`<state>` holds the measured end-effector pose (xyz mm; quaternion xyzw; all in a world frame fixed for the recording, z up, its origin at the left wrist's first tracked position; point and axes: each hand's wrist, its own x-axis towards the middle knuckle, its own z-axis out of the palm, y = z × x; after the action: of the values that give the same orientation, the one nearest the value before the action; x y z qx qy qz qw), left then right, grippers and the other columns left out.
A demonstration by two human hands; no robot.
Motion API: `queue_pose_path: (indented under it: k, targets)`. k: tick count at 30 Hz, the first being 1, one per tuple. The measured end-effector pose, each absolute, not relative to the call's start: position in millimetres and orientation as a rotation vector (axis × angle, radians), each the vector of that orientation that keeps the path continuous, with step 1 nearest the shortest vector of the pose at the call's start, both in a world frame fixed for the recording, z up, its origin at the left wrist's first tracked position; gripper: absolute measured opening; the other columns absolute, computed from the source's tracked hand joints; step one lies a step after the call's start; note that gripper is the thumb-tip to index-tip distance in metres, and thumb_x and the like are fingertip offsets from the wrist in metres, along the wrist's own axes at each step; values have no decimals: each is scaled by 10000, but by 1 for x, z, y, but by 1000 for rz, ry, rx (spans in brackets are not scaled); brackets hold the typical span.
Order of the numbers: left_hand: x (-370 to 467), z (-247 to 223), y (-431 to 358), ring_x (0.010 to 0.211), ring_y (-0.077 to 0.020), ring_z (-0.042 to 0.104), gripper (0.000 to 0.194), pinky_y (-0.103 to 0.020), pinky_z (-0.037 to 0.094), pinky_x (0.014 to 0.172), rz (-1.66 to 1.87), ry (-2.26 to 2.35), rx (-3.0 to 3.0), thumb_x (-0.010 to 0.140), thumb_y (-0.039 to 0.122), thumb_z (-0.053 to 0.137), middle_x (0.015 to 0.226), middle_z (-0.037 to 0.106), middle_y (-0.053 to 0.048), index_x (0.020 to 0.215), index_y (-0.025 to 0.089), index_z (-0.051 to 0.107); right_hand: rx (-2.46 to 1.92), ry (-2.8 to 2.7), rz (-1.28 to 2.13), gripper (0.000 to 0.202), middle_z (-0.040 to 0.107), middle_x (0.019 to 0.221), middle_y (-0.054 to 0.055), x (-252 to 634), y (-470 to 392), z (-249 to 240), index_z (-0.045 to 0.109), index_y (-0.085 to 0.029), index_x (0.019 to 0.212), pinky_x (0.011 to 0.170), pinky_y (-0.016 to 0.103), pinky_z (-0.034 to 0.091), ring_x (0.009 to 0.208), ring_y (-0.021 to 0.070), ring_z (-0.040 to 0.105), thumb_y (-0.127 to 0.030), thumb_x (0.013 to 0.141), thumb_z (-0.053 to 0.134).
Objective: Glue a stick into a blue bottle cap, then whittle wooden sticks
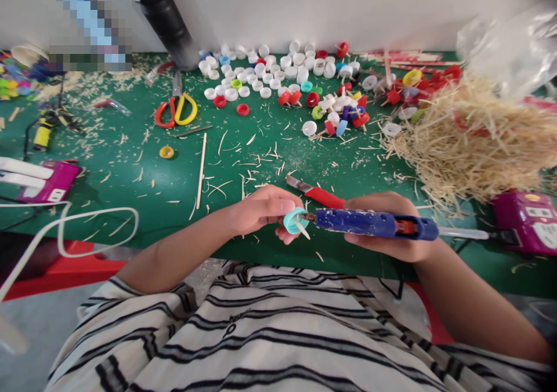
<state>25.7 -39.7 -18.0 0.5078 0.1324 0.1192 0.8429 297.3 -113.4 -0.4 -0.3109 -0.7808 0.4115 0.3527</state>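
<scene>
Turquoise round plastic cap (290,220) with pale wooden stick (303,230): held in left-hand grip (265,207), apparently part-finished. Blue plastic glue gun (357,222): held in right-hand grip (383,202), nozzle (310,217) beside the cap. Multicoloured stick-fitted caps (360,119) appear complete; many loose white plastic caps (290,73) show no sticks

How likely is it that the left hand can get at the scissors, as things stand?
Probably not before freeing itself: the left hand holds the turquoise cap. Otherwise the way to the scissors looks open, with only low things like the thin stick between.

No readable text or numbers.
</scene>
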Motion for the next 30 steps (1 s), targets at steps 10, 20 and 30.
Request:
queue_pose_path:
  k: [10,20,30]
  targets:
    - [26,-17,-40,545,-127,611,421,-242,452,503,258,302,1074,875,551,703,646,715,-76,785,140,690,-800,-2054,1037,192,558,661,-34,299,-115,-1,533,-230,817,508,251,366,550,103,473,-199,930,685]
    - [23,-15,-38,552,-124,619,399,-242,446,503,282,283,1078,879,531,710,663,717,-79,815,137,708,-785,-2084,988,174,602,691,-17,302,-115,-4,549,-228,817,520,249,377,565,99,508,-202,928,680]
    - [25,-14,-39,539,-122,605,335,-245,424,492,341,249,1050,872,473,733,642,708,-67,833,141,729,-775,-2123,955,167,648,723,6,302,-114,-3,557,-229,820,530,266,390,579,113,550,-206,929,682]
